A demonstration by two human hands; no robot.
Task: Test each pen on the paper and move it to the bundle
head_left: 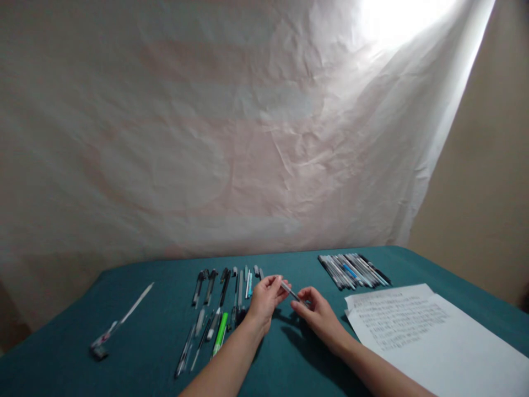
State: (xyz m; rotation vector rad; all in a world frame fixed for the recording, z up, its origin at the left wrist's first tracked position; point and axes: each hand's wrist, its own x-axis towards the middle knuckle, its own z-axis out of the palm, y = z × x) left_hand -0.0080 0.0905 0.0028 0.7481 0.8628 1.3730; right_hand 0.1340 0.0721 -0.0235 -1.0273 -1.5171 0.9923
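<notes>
Both of my hands hold one thin grey pen (pixel 290 291) just above the teal table (pixel 144 342). My left hand (pixel 264 300) pinches its upper end with the fingertips. My right hand (pixel 316 311) pinches its lower end. To the left of my left hand lie several pens in loose rows (pixel 223 298), among them a green marker (pixel 220 332). Another tight bundle of several pens (pixel 353 270) lies at the far right.
White sheets of paper with handwriting (pixel 413 325) cover the table's right side. A lanyard with a small tag (pixel 118 322) lies at the left. A creased white cloth (pixel 206 138) hangs behind the table.
</notes>
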